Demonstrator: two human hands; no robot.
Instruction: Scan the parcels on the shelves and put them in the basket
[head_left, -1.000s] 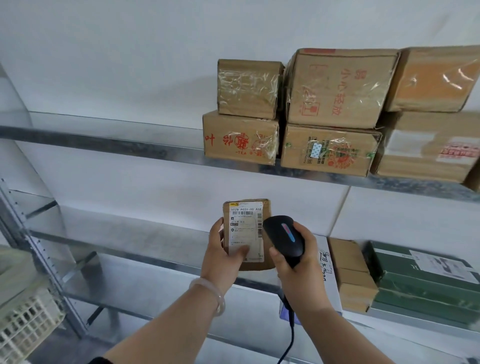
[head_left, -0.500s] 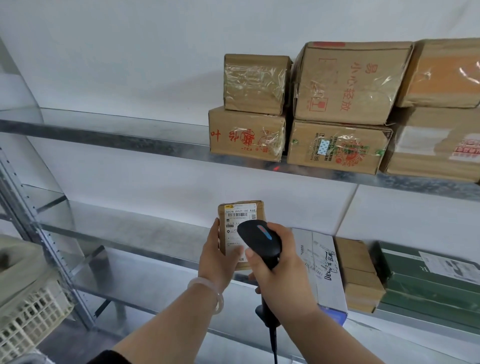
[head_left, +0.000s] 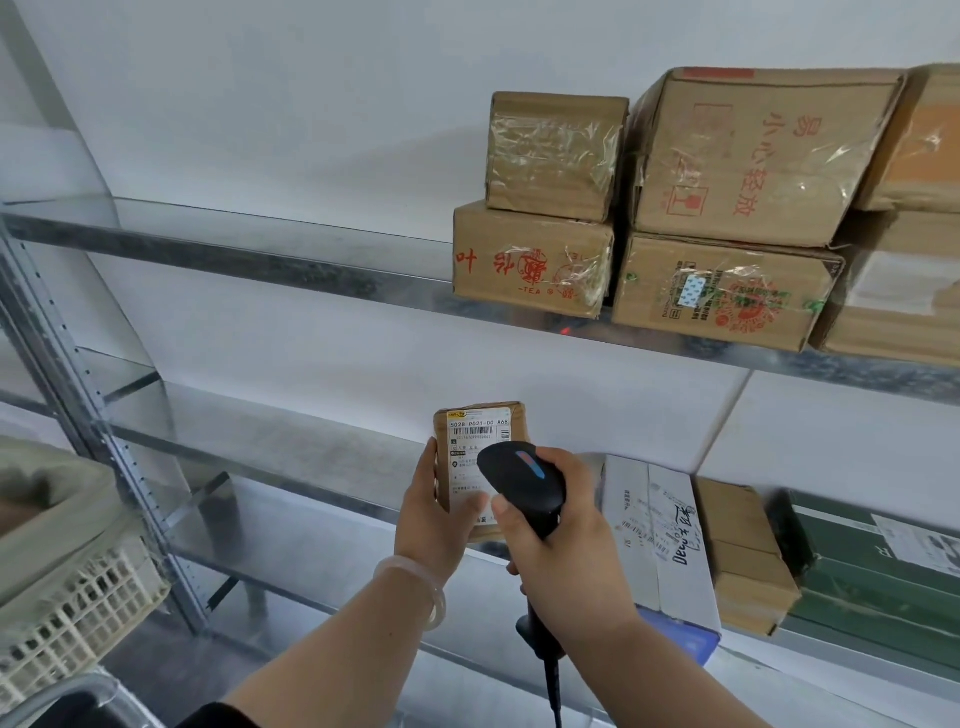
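Item: small parcel (head_left: 485, 441), centre frame, label facing viewer; left hand (head_left: 434, 525) grips its lower half. Also: scanner (head_left: 522, 480) gripped in right hand (head_left: 561, 545), head in front of label. Step: scanning. Next, likely: aim beam at barcode, then carry parcel to basket (head_left: 78, 597), lower left.

There is one view, from the camera on my head. It faces the white wall (head_left: 260, 104) and the upper shelf (head_left: 311, 270) straight on, from close by. My left hand (head_left: 431, 525) and right hand (head_left: 561, 545) sit low in the middle, nearest the lens. The basket (head_left: 78, 613) clips the lower left edge.
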